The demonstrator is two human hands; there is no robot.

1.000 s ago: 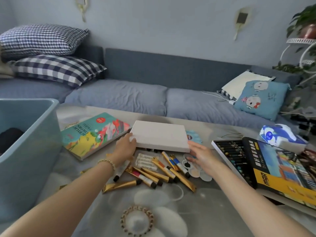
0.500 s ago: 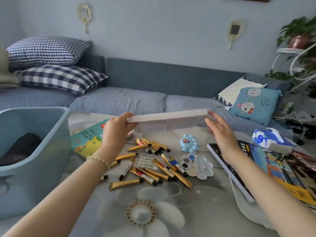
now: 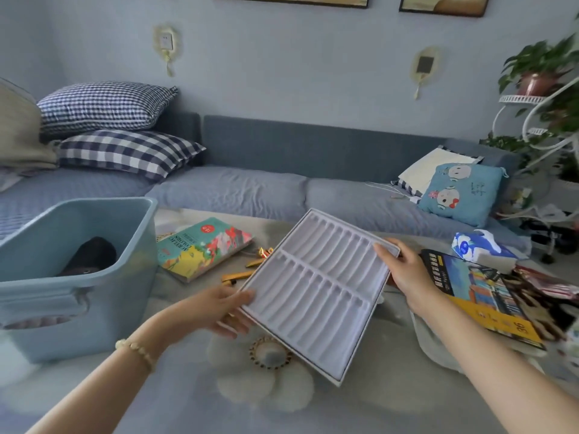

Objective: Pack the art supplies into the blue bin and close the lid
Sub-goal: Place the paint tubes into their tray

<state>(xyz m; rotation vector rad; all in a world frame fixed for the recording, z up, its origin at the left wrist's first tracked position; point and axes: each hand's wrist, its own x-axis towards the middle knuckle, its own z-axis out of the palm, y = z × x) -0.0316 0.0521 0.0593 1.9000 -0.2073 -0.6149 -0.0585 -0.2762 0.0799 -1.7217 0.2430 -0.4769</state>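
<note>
We hold the white slotted paint tray tilted above the table, our left hand gripping its left edge and our right hand its far corner. The blue bin stands at the left, apart from it.

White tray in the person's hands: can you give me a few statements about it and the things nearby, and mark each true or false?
1. The left hand and the right hand both hold the white tray, at opposite edges. True.
2. The tray's grooves are filled. False: they are empty; a few paint tubes lie on the table behind it.
3. The blue bin has its lid on. False: it is open, with a dark thing inside.
4. A colourful book lies on the table between bin and tray. True.
5. The tray lies flat on the table. False: it is held tilted above it.
</note>
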